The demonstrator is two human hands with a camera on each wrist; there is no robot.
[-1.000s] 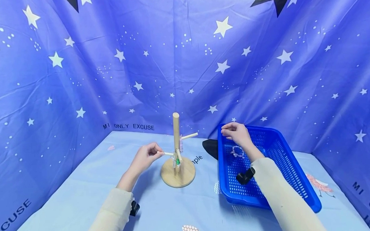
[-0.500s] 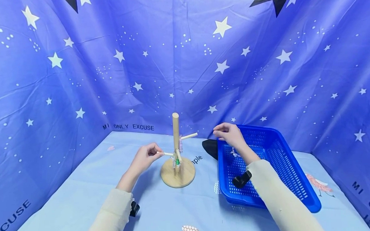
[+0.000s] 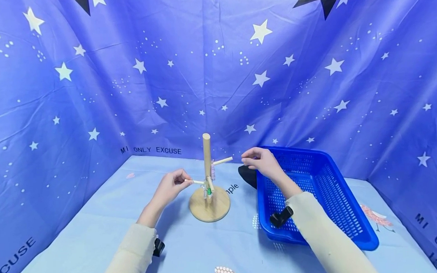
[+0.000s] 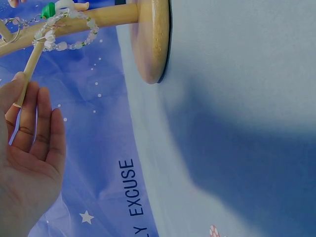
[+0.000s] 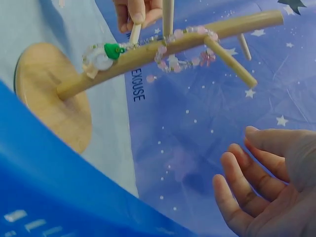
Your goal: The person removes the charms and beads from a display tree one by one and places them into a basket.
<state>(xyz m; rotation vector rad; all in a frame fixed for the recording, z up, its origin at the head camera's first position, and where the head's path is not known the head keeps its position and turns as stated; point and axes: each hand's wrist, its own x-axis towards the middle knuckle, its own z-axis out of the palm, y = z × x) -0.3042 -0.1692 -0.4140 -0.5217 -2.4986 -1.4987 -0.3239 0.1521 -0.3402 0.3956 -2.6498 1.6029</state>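
A wooden bracelet stand (image 3: 207, 153) with a round base rises from the cloth in the head view. My left hand (image 3: 173, 188) pinches the tip of its left peg (image 4: 32, 61) between thumb and finger. On that peg hangs a bracelet of clear and white beads (image 4: 92, 33). A pink bead bracelet (image 5: 208, 57) loops over another peg, and a beaded piece with a green charm (image 5: 114, 51) hangs lower, near the base. Right of the stand, my right hand (image 3: 263, 163) hovers over the basket's left edge, fingers loosely bent, nothing visible in them.
A blue perforated basket (image 3: 260, 204) stands to the right, partly covered by my right arm. Pale blue printed cloth (image 3: 195, 253) lies under everything. A blue star-patterned curtain (image 3: 186, 84) closes off the back and sides.
My right hand has moved left from above the basket toward the stand. The bracelet seen in the basket earlier is now hidden behind the arm. The left hand has stayed on the peg.
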